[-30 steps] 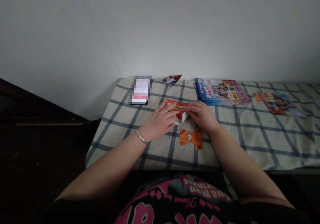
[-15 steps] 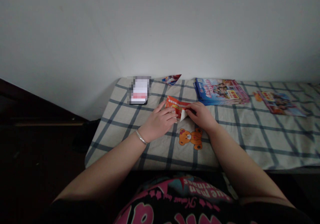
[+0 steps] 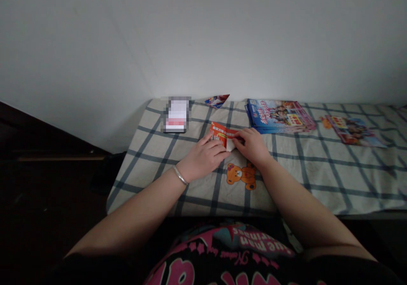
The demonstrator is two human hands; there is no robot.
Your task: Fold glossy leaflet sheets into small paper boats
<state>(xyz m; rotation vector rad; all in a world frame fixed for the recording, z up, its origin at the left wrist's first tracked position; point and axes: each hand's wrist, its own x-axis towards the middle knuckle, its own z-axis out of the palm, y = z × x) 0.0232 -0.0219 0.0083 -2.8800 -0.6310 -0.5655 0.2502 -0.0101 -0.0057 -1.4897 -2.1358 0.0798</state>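
A red printed paper sheet (image 3: 221, 129) lies on the checked cloth between my hands, its right part folded over so a white underside shows. My left hand (image 3: 205, 156) rests on its left side, fingers stretched out and flat across the print. My right hand (image 3: 253, 145) pinches the folded flap at the sheet's right edge, thumb and fingers closed together. Just below the paper, an orange bear (image 3: 241, 175) is printed on the cloth. Part of the sheet is hidden under my fingers.
A phone (image 3: 177, 114) with a lit screen lies at the back left. Beside it is a small folded paper triangle (image 3: 217, 101). A stack of blue and pink leaflets (image 3: 280, 115) lies at the back right, with another leaflet (image 3: 358, 130) further right. The wall (image 3: 203, 39) rises behind the checked cloth (image 3: 311, 170).
My right hand has moved slightly left, carrying the flap further over the sheet. My left fingers have shifted a little right, nearer the fold.
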